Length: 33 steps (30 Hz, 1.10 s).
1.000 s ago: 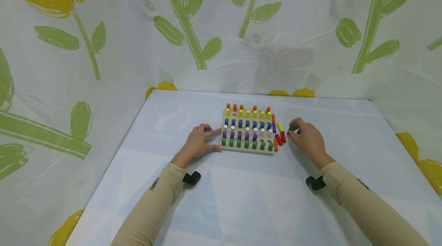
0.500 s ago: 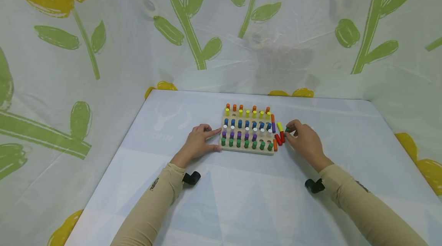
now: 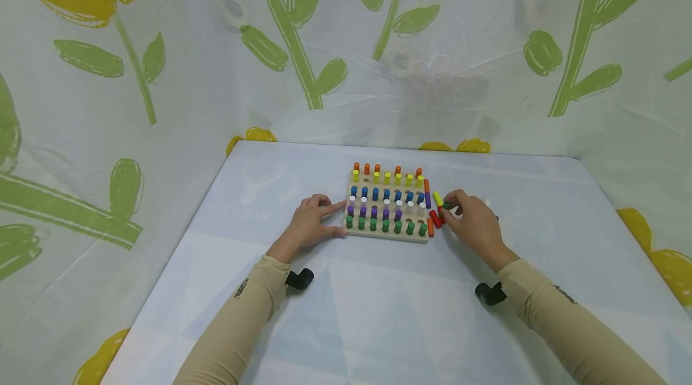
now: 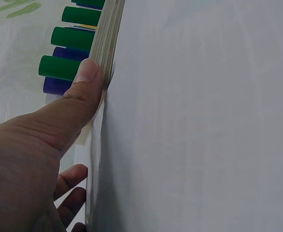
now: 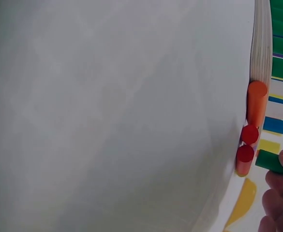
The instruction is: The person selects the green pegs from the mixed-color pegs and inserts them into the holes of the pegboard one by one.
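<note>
A wooden pegboard (image 3: 386,237) stands on the table with rows of orange, yellow, blue, white, purple and green pegs upright in it. My left hand (image 3: 309,221) touches its left side, the index finger at the edge and the thumb by the near corner. In the left wrist view the thumb (image 4: 87,79) presses the board's layered edge beside the green pegs. To the right of the board, my right hand (image 3: 477,226) pinches a green peg (image 5: 269,161) between thumb and fingers, above the loose pegs.
Loose pegs lie along the board's right side: orange (image 3: 430,227), purple (image 3: 428,200), yellow (image 3: 438,198) and red (image 3: 435,219). Some holes in the board show no peg. A flower-patterned sheet (image 3: 346,72) hangs behind the pale table (image 3: 346,313).
My right hand has moved slightly left toward the board with the green peg, now partly covering the red and yellow loose pegs. The left hand has stayed put.
</note>
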Motion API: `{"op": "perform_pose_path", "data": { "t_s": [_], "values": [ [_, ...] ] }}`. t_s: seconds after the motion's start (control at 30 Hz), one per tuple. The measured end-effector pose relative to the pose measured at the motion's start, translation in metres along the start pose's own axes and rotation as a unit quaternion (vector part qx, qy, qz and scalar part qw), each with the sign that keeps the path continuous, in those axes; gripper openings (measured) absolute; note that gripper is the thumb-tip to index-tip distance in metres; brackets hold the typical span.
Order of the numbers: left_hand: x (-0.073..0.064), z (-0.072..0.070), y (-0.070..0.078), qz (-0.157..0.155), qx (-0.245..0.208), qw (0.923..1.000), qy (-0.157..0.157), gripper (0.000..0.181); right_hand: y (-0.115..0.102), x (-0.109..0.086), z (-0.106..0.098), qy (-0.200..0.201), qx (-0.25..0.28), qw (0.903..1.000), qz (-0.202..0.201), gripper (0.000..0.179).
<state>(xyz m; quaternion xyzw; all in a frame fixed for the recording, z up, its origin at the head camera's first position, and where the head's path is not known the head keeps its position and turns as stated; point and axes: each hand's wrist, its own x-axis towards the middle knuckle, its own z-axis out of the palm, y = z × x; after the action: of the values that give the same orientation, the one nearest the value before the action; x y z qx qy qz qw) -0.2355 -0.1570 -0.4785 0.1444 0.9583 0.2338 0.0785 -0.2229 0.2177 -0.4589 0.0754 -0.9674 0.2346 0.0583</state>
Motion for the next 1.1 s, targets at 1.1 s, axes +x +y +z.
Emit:
{"op": "perform_pose_path", "data": {
  "t_s": [1.1],
  "values": [
    [-0.0008,-0.0013,0.0027,-0.002,0.005,1.0,-0.001,0.079,-0.0082,-0.0012,0.0029,0.005,0.0,0.998,-0.062,0.026]
  ]
}}
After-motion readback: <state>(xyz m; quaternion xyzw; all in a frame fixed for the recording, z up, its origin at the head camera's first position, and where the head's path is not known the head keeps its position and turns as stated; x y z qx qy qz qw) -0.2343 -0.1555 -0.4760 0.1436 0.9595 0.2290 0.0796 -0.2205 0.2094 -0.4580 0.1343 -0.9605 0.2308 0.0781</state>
